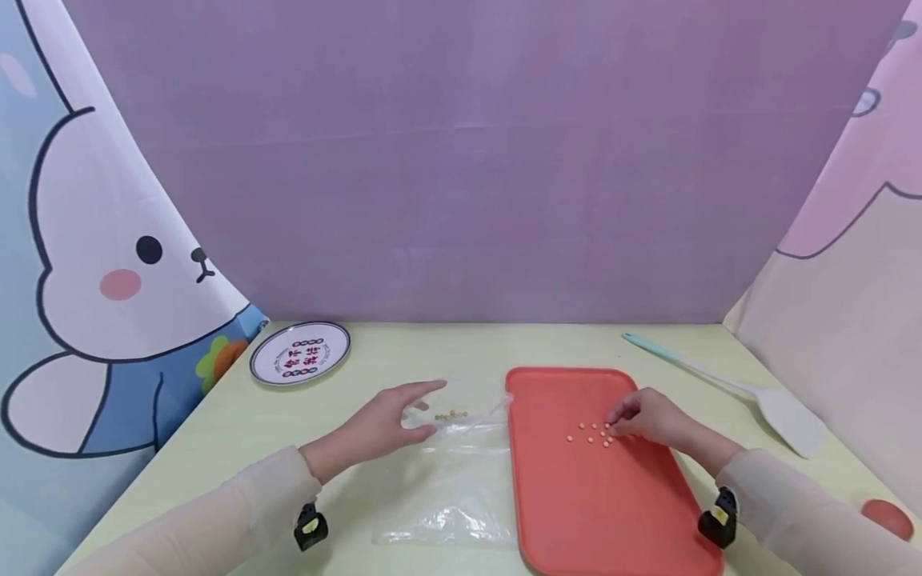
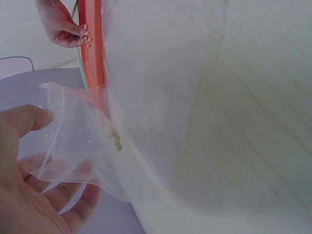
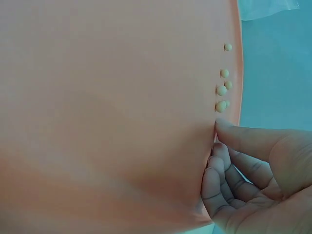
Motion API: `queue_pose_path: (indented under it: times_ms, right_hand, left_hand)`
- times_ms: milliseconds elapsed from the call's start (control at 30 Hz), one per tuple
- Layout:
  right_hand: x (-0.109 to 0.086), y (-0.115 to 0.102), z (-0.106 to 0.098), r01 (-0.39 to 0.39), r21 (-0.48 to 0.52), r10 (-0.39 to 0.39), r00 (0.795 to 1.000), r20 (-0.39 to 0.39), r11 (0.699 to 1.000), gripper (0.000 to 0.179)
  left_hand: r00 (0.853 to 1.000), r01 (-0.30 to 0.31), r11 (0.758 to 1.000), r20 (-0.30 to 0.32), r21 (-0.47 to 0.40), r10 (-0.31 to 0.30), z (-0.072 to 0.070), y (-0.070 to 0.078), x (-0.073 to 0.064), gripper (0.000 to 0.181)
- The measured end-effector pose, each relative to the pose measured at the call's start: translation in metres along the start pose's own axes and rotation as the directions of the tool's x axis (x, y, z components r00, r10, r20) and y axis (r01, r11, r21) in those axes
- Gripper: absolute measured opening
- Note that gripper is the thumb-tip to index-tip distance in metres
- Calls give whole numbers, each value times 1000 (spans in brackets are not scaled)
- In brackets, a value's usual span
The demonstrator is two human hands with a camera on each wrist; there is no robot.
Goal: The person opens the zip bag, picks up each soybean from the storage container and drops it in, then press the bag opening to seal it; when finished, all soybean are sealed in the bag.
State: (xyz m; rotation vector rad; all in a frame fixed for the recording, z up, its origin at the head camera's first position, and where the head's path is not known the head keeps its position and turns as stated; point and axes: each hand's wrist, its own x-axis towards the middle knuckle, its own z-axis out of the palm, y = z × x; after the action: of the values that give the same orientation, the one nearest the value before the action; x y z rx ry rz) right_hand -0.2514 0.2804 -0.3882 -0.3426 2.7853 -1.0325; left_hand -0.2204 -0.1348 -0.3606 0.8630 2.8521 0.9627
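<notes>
A clear plastic zip bag lies left of the red tray, with several soybeans inside near its raised mouth. My left hand is at that mouth, thumb and fingers spread apart; the left wrist view shows fingers behind the clear film and the thumb near its edge. On the tray lies a loose group of soybeans. Beside them my right hand has its fingers bent and its fingertips down at the tray surface. I cannot tell whether a soybean is between thumb and forefinger.
A white plate with red and blue markings sits at the back left. A white spatula with a mint handle lies right of the tray. Near the right edge is a reddish round thing. A purple backdrop stands behind the table.
</notes>
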Motion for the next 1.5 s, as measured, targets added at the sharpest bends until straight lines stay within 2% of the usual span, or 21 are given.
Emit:
queue_pose_path:
  times_ms: [300, 467, 700, 1067, 1267, 1500]
  right_hand:
    - [3, 0, 1, 49, 12, -49, 999, 10, 999, 10]
    - [5, 2, 2, 50, 24, -50, 999, 13, 998, 11]
    - [6, 0, 1, 32, -19, -32, 999, 12, 999, 7]
    - [7, -4, -1, 90, 10, -91, 994, 61, 996, 7]
    - [8, -4, -3, 77, -8, -76, 996, 56, 997, 6]
    - [14, -16, -14, 87, 97, -89, 996, 16, 992, 19]
  left_hand:
    - [1000, -2, 1000, -5, 13, 2, -1, -1, 1, 65]
    - [1000, -2, 1000, -1, 10, 2, 0, -2, 0, 65]
    - [1000, -5, 1000, -5, 15, 5, 0, -1, 0, 64]
    - [1000, -8, 1000, 0, 4, 8, 0, -1, 0, 64]
    - [1000, -13, 1000, 9, 0, 13, 0, -1, 0, 64]
    - [1000, -12, 1000, 5, 8, 12, 0, 1, 0, 64]
